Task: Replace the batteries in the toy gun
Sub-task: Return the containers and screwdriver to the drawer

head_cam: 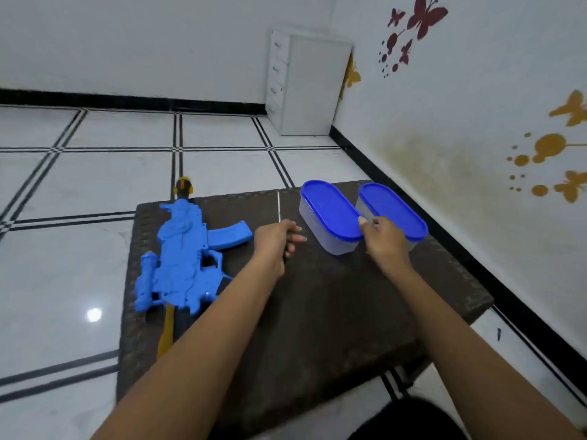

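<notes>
Two hands reach out over a dark brown woven tabletop (317,312) in the head view, the only view here. The left hand (276,238) is wrapped around a slim dark tool (287,249) whose thin metal shaft (279,206) points toward twelve o'clock. The right hand (382,235) has its fingers curled and pinching at the near edge of the right container (394,214), at the blue lid's rim. Just beside it, toward nine o'clock, stands the left container (330,217); both are long, oval, translucent boxes with blue lids on, placed at roughly one o'clock on the surface.

At about ten o'clock lies the blue toy gun (181,258), flat on its side, muzzle with a yellow tip (183,185) overhanging the far edge, curved magazine pointing toward three o'clock, a yellow part of the stock toward six o'clock.

Around the low surface spreads a glossy white tiled floor (63,265) with black double lines and a black skirting. A white chest of drawers (305,84) stands in the far corner at twelve o'clock. The wall toward three o'clock (460,106) carries red and yellow butterfly stickers and a yellowish stain low down.
</notes>
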Tool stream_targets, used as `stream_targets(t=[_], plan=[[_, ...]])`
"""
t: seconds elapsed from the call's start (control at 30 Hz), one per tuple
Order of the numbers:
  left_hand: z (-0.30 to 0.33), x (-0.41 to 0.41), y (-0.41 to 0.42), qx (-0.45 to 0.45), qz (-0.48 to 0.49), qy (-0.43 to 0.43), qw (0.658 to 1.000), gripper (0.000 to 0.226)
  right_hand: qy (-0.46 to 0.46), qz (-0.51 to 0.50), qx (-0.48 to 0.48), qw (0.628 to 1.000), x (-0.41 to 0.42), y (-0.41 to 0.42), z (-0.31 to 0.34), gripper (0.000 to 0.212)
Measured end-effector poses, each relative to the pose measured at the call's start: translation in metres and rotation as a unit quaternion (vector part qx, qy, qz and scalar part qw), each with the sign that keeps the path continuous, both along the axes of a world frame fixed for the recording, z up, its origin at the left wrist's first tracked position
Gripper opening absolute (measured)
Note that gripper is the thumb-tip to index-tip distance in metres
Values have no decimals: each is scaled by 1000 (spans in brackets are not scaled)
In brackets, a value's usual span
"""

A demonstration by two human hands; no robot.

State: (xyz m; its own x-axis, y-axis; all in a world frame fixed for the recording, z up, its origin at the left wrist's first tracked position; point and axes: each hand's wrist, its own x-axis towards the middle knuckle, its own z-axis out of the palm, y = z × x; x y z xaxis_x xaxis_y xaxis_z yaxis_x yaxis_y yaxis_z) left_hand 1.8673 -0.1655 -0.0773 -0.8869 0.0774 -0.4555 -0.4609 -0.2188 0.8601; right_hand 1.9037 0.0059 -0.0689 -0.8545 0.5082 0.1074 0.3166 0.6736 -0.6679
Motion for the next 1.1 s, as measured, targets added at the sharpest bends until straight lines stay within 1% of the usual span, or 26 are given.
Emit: stream_targets(t=[0.07,0.13,0.2,0.27,0.3,0.37,0.43,0.5,0.57,0.67,0.77,0.87,0.9,0.97,1.03,1.1], plan=[[-11,-30,13,-14,22,-12,1000,19,-49,-6,39,998,-23,12,-7,38],[-24,-50,28,-24,44,-34,998,19,-119,-12,41,992,-39,21,-13,37],[-32,-44,39,-25,64,-61,996,18,-170,-2,-15,985,-39,20,-11,32],[-25,-34,49,-29,76,-77,994,19,-180,-16,-100,979,-38,20,5,24],[-28,-25,48,-25,91,-75,993,21,-174,-22,-125,977,-32,12,4,22],[-10,-23,50,-28,104,-88,990,27,-165,-40,-157,973,-28,8,16,23],[14,-17,47,-26,90,-88,992,27,-153,-49,-174,971,-19,0,27,24],[44,-12,44,-30,55,-83,995,25,-152,-60,-199,966,-13,-7,48,21],[65,-2,37,-25,7,-86,996,31,-151,-57,-222,961,1,-19,65,18],[105,4,29,-25,-45,-121,991,35,-159,-46,-257,952,15,-24,104,16],[144,10,27,-31,-37,-153,987,38,-196,-17,-290,937,26,-19,138,15],[168,8,29,-39,-28,-179,983,28,-242,28,-321,915,31,-6,157,19],[175,6,31,-47,-30,-184,981,26,-254,28,-325,911,31,3,162,19],[181,1,36,-63,-38,-186,980,31,-267,16,-317,910,26,28,164,20],[177,-5,39,-82,-46,-189,978,41,-274,8,-276,921,19,55,154,26],[170,-10,43,-100,-48,-200,973,49,-308,10,-221,926,11,81,137,30]])
